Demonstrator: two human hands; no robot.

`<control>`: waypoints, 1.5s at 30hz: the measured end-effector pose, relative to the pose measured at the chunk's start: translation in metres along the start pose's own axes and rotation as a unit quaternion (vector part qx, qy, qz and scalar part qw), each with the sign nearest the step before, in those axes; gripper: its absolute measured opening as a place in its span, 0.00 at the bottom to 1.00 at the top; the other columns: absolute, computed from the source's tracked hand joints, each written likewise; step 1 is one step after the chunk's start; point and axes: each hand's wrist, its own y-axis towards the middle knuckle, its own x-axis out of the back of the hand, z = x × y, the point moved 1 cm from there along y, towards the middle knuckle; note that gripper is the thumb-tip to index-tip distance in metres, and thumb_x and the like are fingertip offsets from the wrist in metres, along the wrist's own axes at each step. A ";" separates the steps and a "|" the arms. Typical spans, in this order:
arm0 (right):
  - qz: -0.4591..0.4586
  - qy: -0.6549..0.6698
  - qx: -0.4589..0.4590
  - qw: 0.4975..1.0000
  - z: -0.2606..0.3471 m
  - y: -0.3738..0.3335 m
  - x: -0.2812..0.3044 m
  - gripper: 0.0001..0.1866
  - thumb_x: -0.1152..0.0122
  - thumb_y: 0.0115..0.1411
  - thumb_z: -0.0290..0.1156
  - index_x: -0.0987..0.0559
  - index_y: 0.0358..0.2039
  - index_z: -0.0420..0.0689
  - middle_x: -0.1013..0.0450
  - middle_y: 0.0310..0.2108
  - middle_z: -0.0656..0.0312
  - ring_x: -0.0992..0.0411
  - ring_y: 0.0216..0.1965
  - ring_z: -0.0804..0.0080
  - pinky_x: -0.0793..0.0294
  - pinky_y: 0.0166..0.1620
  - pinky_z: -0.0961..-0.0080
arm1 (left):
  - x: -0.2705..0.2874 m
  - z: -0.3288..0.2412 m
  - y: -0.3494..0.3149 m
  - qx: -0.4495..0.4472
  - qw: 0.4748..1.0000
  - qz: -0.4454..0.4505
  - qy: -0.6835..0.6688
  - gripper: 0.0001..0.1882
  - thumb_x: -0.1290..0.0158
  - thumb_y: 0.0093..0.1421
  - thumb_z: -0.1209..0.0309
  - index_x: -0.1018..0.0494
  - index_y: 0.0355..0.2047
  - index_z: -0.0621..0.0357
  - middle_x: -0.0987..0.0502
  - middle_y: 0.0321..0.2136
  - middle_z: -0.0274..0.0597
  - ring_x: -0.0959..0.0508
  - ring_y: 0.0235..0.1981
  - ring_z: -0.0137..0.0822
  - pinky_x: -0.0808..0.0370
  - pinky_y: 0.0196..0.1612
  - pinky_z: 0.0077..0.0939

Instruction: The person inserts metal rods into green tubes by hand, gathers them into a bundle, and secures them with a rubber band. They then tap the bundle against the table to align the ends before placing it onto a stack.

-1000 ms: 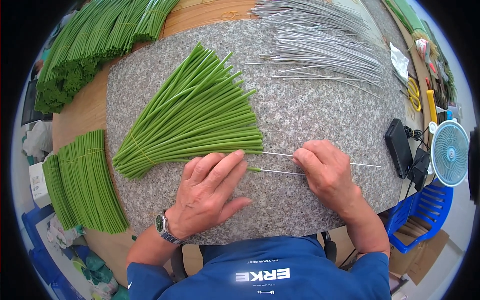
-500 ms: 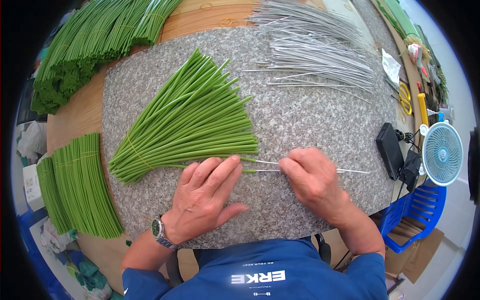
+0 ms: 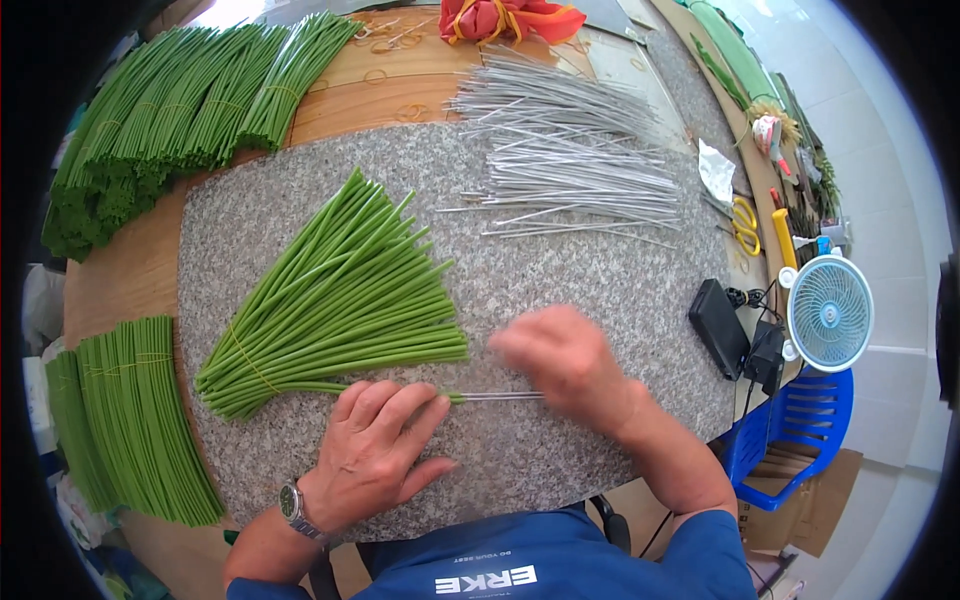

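Note:
My left hand [image 3: 375, 445] lies palm down near the front of the stone slab, its fingers holding thin green stems [image 3: 318, 386] down and its thumb apart. From the stem ends by the fingertips, silvery wires [image 3: 490, 396] run right until my right hand [image 3: 565, 362] hides them. My right hand is raised near the wires and smeared by motion, so whether it grips anything is unclear. Just beyond my left hand, a fanned bundle of green stems [image 3: 340, 310] is banded at its left end. Loose metal wires [image 3: 585, 180] lie piled at the back.
Banded green stem bundles lie at the far left [image 3: 190, 95] and near left [image 3: 150, 420]. On the right are yellow-handled scissors [image 3: 745, 225], a black box [image 3: 718, 325], a small fan [image 3: 830, 312] and a blue chair [image 3: 800, 430]. A red bag [image 3: 505, 20] lies at the back.
The whole view has shifted, bringing the red bag in. My right hand has gone from a closed grip on the wires to a blurred, raised pose. Wire tips no longer show past it.

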 end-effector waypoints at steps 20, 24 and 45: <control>0.004 -0.140 0.093 0.986 -0.055 0.004 0.032 0.10 0.36 0.58 0.20 0.26 0.37 0.46 0.24 0.38 0.58 0.23 0.41 0.58 0.24 0.46 0.62 | -0.005 0.008 -0.002 0.002 0.999 -0.022 -0.050 0.37 0.29 0.54 0.50 0.20 0.58 0.60 0.24 0.58 0.44 0.26 0.55 0.49 0.28 0.60 0.49; -0.003 -0.118 0.071 0.990 -0.029 -0.015 0.024 0.09 0.36 0.57 0.19 0.26 0.36 0.44 0.24 0.34 0.57 0.20 0.34 0.57 0.20 0.36 0.63 | -0.004 0.007 -0.001 -0.001 0.999 -0.041 -0.025 0.37 0.30 0.56 0.50 0.21 0.60 0.60 0.25 0.64 0.45 0.27 0.61 0.50 0.30 0.64 0.49; -0.005 -0.128 0.009 0.992 -0.008 -0.033 0.017 0.09 0.34 0.57 0.21 0.26 0.35 0.45 0.25 0.34 0.60 0.24 0.31 0.63 0.24 0.33 0.66 | -0.006 0.003 0.003 0.030 0.998 0.001 0.054 0.39 0.34 0.56 0.44 0.20 0.59 0.61 0.28 0.70 0.37 0.32 0.69 0.44 0.37 0.68 0.44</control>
